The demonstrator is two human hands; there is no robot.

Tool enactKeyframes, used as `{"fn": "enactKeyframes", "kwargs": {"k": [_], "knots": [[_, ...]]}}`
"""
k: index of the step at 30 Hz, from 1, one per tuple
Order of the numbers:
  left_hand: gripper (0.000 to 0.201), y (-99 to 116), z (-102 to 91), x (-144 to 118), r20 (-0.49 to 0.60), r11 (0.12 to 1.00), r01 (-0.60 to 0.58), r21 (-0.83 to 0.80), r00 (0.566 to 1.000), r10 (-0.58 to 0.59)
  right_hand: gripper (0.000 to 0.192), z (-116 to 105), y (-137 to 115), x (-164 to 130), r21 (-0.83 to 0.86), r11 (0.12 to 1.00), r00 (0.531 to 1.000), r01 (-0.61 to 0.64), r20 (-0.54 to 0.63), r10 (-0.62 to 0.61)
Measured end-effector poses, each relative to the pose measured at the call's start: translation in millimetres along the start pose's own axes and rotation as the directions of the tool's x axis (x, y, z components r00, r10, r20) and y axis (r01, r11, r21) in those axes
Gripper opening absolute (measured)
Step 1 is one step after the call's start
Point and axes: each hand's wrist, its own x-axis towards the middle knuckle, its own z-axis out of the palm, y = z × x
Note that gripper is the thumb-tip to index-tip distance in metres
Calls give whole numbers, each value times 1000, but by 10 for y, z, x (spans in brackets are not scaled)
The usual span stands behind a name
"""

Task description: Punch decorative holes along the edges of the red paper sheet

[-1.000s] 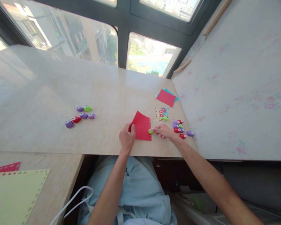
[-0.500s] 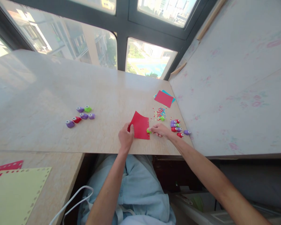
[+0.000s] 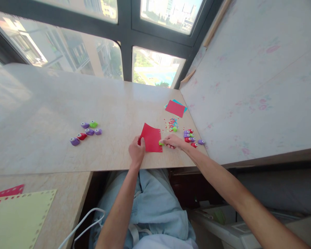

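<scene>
Lying over the pale marbled desk [image 3: 114, 103], a red rectangular paper sheet [image 3: 151, 139] with a hole-lined right edge is pinched at its left side by the closed fingers of the left hand [image 3: 137, 151]; a small bright-green plastic punch [image 3: 160, 142] is gripped at that right edge by the right hand [image 3: 173, 141], its fingers curled closed; multicoloured paper confetti [image 3: 173, 121] is scattered nearby.

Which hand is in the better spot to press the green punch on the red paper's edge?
Probably the right hand: it holds the green punch at the right edge of the red paper. The left hand grips the paper's opposite side, away from the punch.
</scene>
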Motion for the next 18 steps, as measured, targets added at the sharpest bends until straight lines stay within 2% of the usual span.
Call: {"fn": "enactKeyframes", "kwargs": {"k": [13, 18], "knots": [[28, -25, -7, -17, -30, 994, -21, -104, 999, 18, 45, 64, 253, 19, 218, 975, 999, -42, 28, 37], [24, -34, -29, -17, -92, 975, -17, -223, 996, -4, 45, 130, 273, -59, 267, 963, 996, 27, -93, -2]]}}
